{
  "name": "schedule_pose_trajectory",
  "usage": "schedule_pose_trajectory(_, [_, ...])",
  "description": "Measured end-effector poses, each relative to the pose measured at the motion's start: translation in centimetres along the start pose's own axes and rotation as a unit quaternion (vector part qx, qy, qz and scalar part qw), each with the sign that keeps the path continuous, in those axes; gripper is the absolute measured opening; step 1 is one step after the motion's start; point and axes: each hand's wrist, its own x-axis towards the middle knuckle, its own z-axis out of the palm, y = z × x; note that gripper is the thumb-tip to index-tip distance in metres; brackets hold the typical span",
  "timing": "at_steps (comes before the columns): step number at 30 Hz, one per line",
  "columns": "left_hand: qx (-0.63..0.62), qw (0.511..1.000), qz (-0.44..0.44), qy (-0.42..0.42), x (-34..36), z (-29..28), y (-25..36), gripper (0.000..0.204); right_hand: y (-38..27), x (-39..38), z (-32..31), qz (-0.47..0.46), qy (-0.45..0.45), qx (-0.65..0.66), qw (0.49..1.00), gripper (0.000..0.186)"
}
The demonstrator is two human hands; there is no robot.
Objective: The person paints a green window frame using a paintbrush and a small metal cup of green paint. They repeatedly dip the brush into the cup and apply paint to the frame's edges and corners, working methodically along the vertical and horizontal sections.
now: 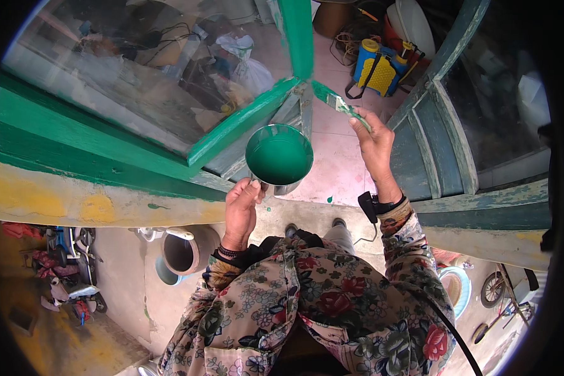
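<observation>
My left hand [243,213] grips the handle of a metal mug [279,156] filled with green paint. My right hand [373,147] holds a paintbrush [338,103] with green-coated bristles, raised beside the vertical green wooden door frame [297,37]; whether the tip touches it I cannot tell. Behind the mug, a glazed door panel has a freshly green lower rail [232,119] above bare, weathered grey wood. On the right stands another glazed door leaf [438,138] in worn blue-grey paint. Small green drops lie on the pink tiled floor [332,163].
A yellow-and-blue sprayer [379,69] and tubs sit inside the doorway. Bagged clutter shows behind the left glass. Below the yellow-patched sill [56,194] are buckets [178,254] and a small wheeled vehicle [75,250] at left; another wheeled thing [492,291] stands at right.
</observation>
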Motion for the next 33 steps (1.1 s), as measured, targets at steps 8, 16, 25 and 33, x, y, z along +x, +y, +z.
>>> schedule_pose_trajectory(8, [0.005,1.0,-0.024,0.001,-1.4,0.1,-2.9,0.03,-3.5,-3.4,-1.9,0.139,-0.084,0.141,0.977,0.022])
schedule_pose_trajectory(16, [0.04,0.999,-0.013,-0.002,-2.0,0.7,-4.1,0.027,-5.1,-5.1,-0.4,-0.107,-0.23,-0.027,0.967,0.018])
schedule_pose_trajectory(25, [0.062,0.998,0.001,-0.006,-2.1,1.2,-4.4,0.028,-5.3,-4.3,3.0,-0.246,-0.312,-0.292,0.87,0.013])
schedule_pose_trajectory(33, [0.003,1.0,0.014,0.014,-0.1,1.7,-4.8,0.028,-5.9,-3.9,1.2,-0.324,-0.196,-0.238,0.894,0.028])
